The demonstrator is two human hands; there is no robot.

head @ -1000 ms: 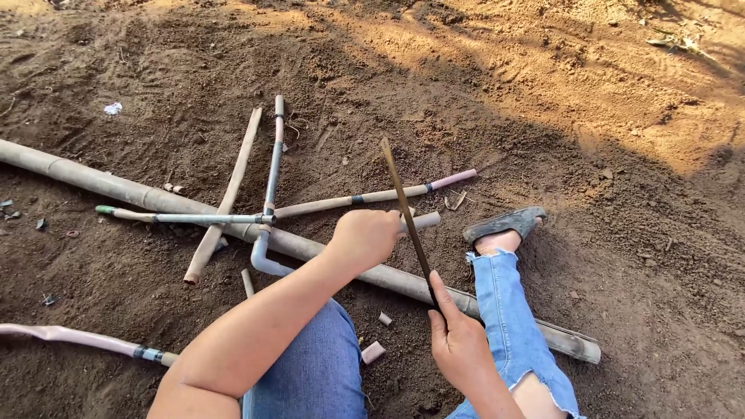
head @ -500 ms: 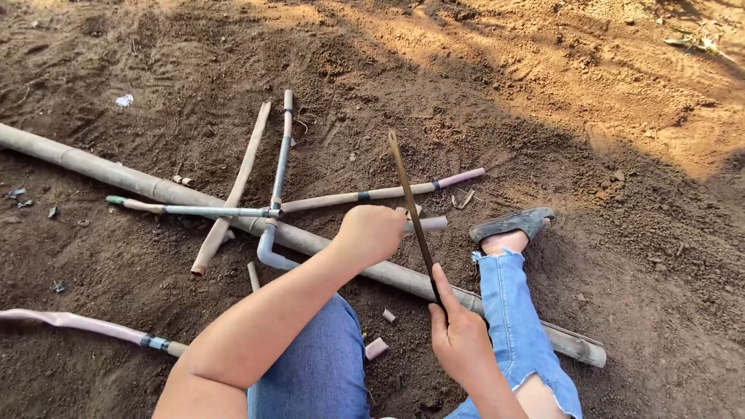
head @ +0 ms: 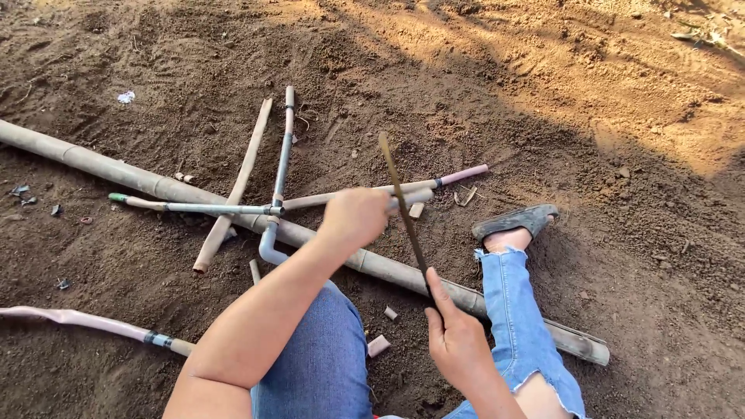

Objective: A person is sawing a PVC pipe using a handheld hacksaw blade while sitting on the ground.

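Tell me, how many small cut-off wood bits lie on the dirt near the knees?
2: one pale chunk beside the left knee, a smaller bit just above it, near the long bamboo pole. More may be hidden under the legs.

— Dark brown soil (head: pixel 155 310) across most of the frame, orange-lit in the upper right?
— Yes. Grey-tan bamboo pole (head: pixel 116 167) from centre left to lower right; pale grey pipes (head: pixel 283 147) crossing it, one green-tipped at left, one pink-tipped at right.
— And lower down?
— Blue denim jeans (head: pixel 322 365), frayed white at the hem. Dark grey sandal (head: pixel 516 221). Dark brown thin blade (head: pixel 403 209). Pinkish strip (head: pixel 70 318) with a blue band, lower left.
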